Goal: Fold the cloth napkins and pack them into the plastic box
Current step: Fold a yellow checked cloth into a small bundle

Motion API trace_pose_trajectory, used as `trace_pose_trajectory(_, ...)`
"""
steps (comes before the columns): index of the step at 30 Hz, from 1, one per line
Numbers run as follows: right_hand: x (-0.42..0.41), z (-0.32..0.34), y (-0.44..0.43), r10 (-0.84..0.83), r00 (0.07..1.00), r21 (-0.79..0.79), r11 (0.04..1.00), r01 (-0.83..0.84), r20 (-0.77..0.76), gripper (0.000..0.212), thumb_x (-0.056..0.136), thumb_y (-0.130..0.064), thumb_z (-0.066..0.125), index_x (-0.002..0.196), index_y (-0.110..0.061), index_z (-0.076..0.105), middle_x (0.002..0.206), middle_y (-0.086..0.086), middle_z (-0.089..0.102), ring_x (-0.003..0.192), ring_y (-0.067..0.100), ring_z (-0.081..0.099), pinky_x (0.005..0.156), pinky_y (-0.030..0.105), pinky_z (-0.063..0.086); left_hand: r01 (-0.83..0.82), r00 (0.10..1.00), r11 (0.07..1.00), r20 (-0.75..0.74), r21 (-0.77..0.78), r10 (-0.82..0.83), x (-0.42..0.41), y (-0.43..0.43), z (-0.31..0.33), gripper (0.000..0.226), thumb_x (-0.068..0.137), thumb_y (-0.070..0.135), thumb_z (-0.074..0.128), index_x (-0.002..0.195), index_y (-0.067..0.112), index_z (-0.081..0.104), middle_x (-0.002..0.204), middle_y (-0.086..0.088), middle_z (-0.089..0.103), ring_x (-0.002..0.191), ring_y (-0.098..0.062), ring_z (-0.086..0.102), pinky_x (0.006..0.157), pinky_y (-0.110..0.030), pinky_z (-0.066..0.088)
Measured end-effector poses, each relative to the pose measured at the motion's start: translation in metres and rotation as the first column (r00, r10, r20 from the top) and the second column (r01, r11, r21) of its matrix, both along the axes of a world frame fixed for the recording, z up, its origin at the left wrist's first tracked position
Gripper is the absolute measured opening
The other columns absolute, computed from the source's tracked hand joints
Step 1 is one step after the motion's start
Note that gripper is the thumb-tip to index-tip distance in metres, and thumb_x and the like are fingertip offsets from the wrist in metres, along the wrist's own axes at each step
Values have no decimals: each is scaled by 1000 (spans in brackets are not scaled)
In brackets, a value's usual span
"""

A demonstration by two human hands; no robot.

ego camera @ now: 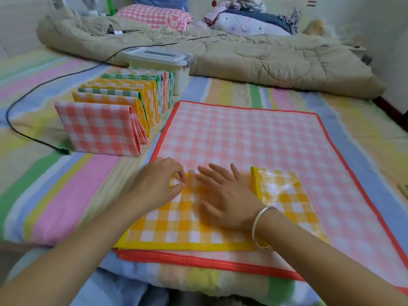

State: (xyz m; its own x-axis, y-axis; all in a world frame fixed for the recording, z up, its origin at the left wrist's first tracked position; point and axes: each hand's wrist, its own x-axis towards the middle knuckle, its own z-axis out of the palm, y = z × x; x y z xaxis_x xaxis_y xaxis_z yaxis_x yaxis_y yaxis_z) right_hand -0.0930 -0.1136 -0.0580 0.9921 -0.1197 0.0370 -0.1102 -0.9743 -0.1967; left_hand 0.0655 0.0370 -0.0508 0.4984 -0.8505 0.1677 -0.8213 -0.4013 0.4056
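The yellow napkin (176,227) lies beneath your hands: left hand (159,184) pinches its far edge; right hand (227,202) presses it, fingers straight.

Both bare forearms reach forward, the left hand (157,183) curled, its thumb and fingers pinching the yellow napkin (176,224), the right hand (229,199) lying flat, palm down, fingers spread.
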Motion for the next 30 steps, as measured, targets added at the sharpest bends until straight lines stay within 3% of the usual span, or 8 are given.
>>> trace_pose_trajectory(4, 0, -4, 1, 49, 992, -25, 998, -53, -120, 99, 73, -79, 14, 156, -25, 12, 163, -11, 2, 150, 13, -9, 118, 54, -8, -22, 1000, 999, -12, 41, 23, 5, 4, 3, 16, 83, 34, 75, 93, 30, 63, 107, 9, 62, 109, -16, 56, 92, -37, 46)
trace_pose_trajectory(10, 0, 0, 8, 80, 955, -13, 996, -88, -284, 135, 49, -100, 16, 155, -20, -11, 160, -6, -22, 144, 12, -28, 116, 51, -17, -249, 966, 908, 152, 337, 208, 26, 8, 29, 50, 80, 75, 57, 97, 28, 59, 94, 12, 61, 91, -15, 57, 79, -35, 46)
trace_pose_trajectory(12, 1, 0, 10, 78, 953, 1, 997, -82, -292, 140, 44, -101, 15, 154, -20, -13, 159, -6, -24, 143, 13, -30, 116, 51, -17, -288, 958, 900, 88, 327, 274, 31, 5, 32, 55, 80, 77, 55, 91, 23, 59, 88, 7, 61, 82, -14, 56, 67, -32, 43)
trace_pose_trajectory(16, 0, -2, 10, 84, 954, -32, 995, -97, -287, 141, 43, -103, 16, 153, -20, -17, 158, -4, -27, 142, 14, -34, 116, 53, -18, -278, 927, 931, -187, 239, 325, 38, 9, 34, 52, 74, 67, 71, 83, 17, 59, 94, 6, 56, 88, -13, 53, 70, -31, 42)
trace_pose_trajectory(20, 0, -4, 9, 93, 955, -54, 992, -112, -282, 140, 46, -102, 19, 153, -19, -18, 158, -3, -27, 142, 16, -34, 116, 52, -17, -252, 834, 916, -411, 311, 369, 51, 32, 30, 65, 66, 73, 69, 70, 11, 51, 64, -8, 45, 54, -18, 43, 54, -29, 30)
trace_pose_trajectory(23, 0, -4, 10, 93, 955, -72, 991, -117, -283, 140, 48, -102, 21, 152, -18, -19, 158, -1, -28, 142, 18, -34, 116, 52, -17, -250, 887, 955, -358, 162, 292, 52, 45, 18, 52, 75, 60, 73, 83, 9, 75, 73, -11, 69, 69, -29, 65, 66, -38, 49)
trace_pose_trajectory(26, 1, -3, 11, 92, 951, -106, 986, -128, -296, 139, 54, -101, 30, 152, -17, -21, 158, 0, -28, 142, 20, -33, 115, 53, -18, -260, 961, 965, -107, -34, 256, 38, 45, 15, 46, 78, 61, 69, 76, 15, 73, 63, -2, 63, 62, -21, 58, 60, -42, 46)
trace_pose_trajectory(30, 3, -2, 13, 85, 946, -139, 981, -134, -312, 138, 56, -101, 32, 151, -17, -21, 157, 1, -29, 142, 21, -34, 115, 54, -19, -213, 849, 961, -452, 177, 272, 26, 52, 34, 76, 73, 78, 57, 79, 3, 62, 63, -8, 60, 52, -16, 52, 54, -33, 43)
